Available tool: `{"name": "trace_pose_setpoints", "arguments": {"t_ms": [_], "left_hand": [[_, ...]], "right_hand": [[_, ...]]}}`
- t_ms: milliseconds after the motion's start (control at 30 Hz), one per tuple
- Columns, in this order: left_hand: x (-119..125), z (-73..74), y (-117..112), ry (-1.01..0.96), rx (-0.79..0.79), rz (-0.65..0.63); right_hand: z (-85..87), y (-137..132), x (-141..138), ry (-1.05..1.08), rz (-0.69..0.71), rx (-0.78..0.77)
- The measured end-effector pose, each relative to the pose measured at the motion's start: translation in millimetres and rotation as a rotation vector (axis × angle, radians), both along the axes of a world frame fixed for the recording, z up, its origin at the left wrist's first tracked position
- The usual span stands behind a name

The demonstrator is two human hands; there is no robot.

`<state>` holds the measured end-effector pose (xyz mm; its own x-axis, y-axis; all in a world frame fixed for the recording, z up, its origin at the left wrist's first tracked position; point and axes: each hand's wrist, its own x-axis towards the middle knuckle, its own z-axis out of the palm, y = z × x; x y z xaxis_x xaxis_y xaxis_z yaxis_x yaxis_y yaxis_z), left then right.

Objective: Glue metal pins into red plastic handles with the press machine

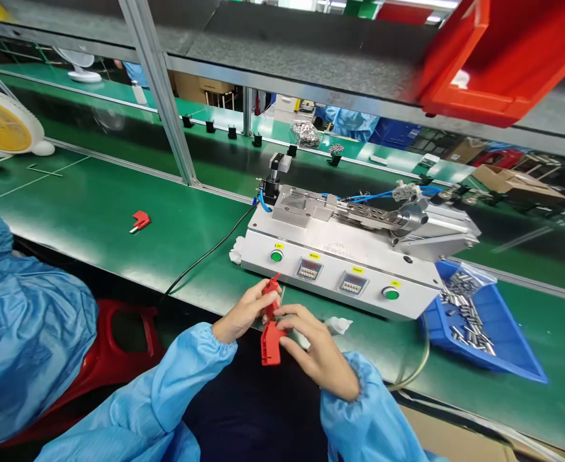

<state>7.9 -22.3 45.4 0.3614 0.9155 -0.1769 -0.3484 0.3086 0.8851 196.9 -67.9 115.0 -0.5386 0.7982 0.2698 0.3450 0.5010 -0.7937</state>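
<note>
My left hand (246, 312) pinches a red plastic part (271, 299) at the bench's front edge. Fingers of my right hand (317, 346) grip a second red plastic piece (270, 346), angular with a hollowed side, just below the first. Between the two pieces shows a thin metal rod (283, 295); which hand bears it I cannot tell. Both hands are in front of a white bench machine (340, 269) with green buttons, small displays and a metal feed track. Another red part (141, 221) with a metal end lies on the green bench to the left.
A blue bin (513, 346) of short metal pins stands right of the machine. Crumpled white paper (338, 325) lies by my right hand. A red bin (479, 96) sits on the overhead shelf. At left are a co-worker's blue sleeve (27, 321), a red stool (94, 359) and a fan (3, 122).
</note>
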Motion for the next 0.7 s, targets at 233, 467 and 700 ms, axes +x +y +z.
{"name": "trace_pose_setpoints", "arguments": {"t_ms": [233, 467, 700], "left_hand": [[-10, 15.6, 10, 0.299, 0.201, 0.126], [-40, 54.0, 32, 0.376, 0.326, 0.031], [-33, 72.4, 56, 0.455, 0.408, 0.053]], "right_hand": [[-28.9, 4, -12, 0.182, -0.044, -0.001], [-82.8, 24, 4, 0.122, -0.196, 0.088], [-96.5, 22, 3, 0.033, -0.206, 0.139]]}}
